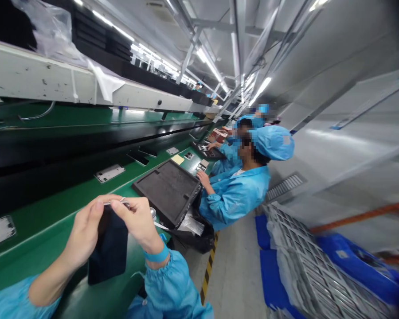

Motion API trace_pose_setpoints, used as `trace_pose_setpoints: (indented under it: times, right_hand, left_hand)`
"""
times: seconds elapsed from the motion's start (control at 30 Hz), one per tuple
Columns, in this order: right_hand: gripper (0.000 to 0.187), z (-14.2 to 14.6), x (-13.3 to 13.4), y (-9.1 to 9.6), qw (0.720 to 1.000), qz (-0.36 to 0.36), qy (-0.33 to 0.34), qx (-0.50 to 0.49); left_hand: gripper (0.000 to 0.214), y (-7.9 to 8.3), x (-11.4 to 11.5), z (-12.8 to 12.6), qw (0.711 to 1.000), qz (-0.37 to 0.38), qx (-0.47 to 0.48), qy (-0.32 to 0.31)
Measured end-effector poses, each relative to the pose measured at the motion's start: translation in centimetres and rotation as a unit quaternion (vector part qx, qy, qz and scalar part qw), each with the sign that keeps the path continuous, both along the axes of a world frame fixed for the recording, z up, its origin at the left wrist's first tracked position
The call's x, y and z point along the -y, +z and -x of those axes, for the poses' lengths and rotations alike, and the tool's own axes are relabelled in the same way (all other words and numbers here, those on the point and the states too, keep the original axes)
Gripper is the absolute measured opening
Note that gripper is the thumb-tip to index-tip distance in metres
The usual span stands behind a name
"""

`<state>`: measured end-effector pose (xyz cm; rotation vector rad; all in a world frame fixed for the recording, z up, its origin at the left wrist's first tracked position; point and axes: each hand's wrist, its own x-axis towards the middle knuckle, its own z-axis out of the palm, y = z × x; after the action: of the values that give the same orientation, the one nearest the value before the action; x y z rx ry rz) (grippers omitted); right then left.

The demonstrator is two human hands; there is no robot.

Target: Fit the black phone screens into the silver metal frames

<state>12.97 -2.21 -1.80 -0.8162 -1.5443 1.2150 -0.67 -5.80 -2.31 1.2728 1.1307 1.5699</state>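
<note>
Between my two hands hangs a smartphone (pixel 109 252) with a dark, glossy face toward me, above the near side of the green bench (pixel 63 237). My left hand (pixel 85 228) is closed on its upper left corner, thumb pressed on the top edge. At the upper right corner, my right hand (pixel 138 220) grips it the same way, with a blue band around the wrist. Something thin and pale shows at the top edge between the thumbs; I cannot make out what it is. Just beyond my right hand lies a small round metal object (pixel 152 213).
A black tray (pixel 171 190) sits on the bench to the right. Phone frames (pixel 109 173) and dark panels (pixel 138 157) lie along the green strip. A co-worker in blue (pixel 239 190) works beyond the tray. Blue crates (pixel 359 259) stand across the aisle.
</note>
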Motion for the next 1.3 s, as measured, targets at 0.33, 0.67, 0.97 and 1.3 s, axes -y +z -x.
trace_pose_setpoints:
  times: [0.33,0.67,0.97,1.3]
  right_hand:
    - [0.073,-0.7,0.3,-1.3,0.995,0.011,0.089,0.052]
    - [0.077,-1.3,3.4,-6.1,0.971,-0.022,0.210,0.114]
    - [0.079,0.3,2.6,-7.2,0.974,0.040,0.213,0.059]
    - [0.077,3.2,3.1,-7.8,0.960,0.069,0.268,0.034]
  left_hand:
    - [0.063,0.7,0.0,1.3,0.976,0.077,0.191,-0.075]
    - [0.039,2.5,-1.2,3.3,0.928,0.078,0.363,0.026]
    - [0.049,1.2,-1.4,2.1,0.934,-0.001,0.353,0.061]
    - [0.054,1.1,-1.5,2.3,0.926,-0.074,0.348,0.125]
